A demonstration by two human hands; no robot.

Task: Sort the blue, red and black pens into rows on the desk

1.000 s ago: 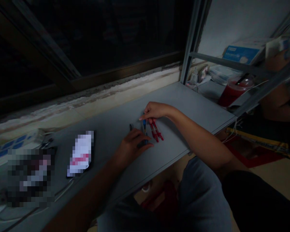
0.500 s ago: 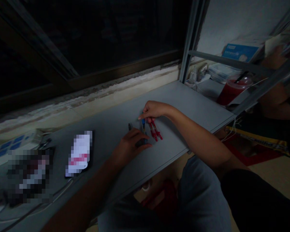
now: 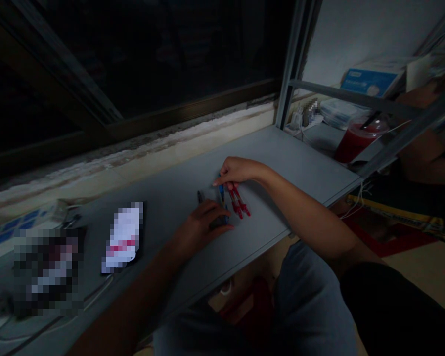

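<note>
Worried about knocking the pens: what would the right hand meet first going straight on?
Likely the dark pen tip poking out beyond the left hand, just ahead of the right hand's fingertips. Depth is unclear, so it could pass slightly beside it.

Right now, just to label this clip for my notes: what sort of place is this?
Probably a room in a home, perhaps a bedroom or study corner: a narrow grey desk runs under a dark window, beside a metal shelf rack holding a red drink cup and a blue box.
</note>
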